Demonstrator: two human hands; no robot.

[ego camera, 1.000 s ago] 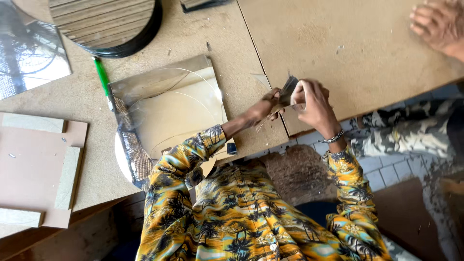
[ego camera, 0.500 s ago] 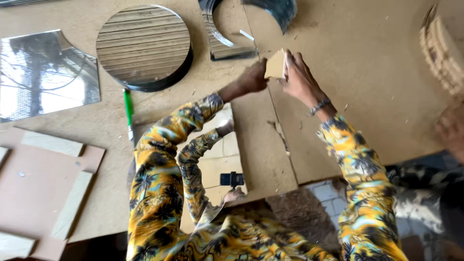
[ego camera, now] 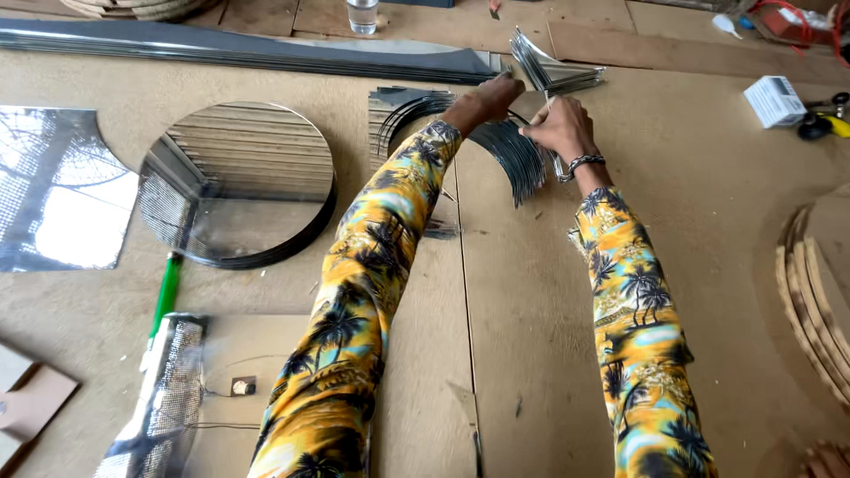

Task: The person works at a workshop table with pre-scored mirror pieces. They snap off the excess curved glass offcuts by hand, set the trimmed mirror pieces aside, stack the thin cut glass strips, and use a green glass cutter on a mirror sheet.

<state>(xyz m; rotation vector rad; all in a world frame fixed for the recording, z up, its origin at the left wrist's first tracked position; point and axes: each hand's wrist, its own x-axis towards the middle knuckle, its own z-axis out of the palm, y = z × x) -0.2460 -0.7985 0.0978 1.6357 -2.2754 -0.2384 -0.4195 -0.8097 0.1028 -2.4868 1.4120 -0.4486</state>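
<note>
Both hands had moved since a moment before: half a second earlier they were together over a small pale block near the middle of the brown fibreboard table [ego camera: 673, 292], and by this moment both arms were stretched toward its far edge.

The left hand [ego camera: 485, 99] rested on a fanned stack of curved, dark-edged mirror offcuts [ego camera: 518, 155], its fingers curled down over the top of the stack. Whether they gripped a piece or only pressed on it could not be told.

The right hand [ego camera: 558, 128], with a beaded bracelet at the wrist, had its fingers pinched close on the edge of a thin offcut at the top of the same fan. Just beyond it, nearer the far edge, lay a bundle of triangular mirror scraps [ego camera: 553, 66].

The small block was no longer visible in either hand, so the work appeared to have turned to the cut scraps.

Toward the left edge lay a round mirror disc [ego camera: 239, 181] on a stack of like discs, and beside it a mirror sheet with a curved notch [ego camera: 57, 190]. A green-handled tool [ego camera: 166, 292] lay nearer the front edge. A clear drinking glass [ego camera: 362, 15] stood at the far edge, and a small white box [ego camera: 774, 100] near the far right corner.
</note>
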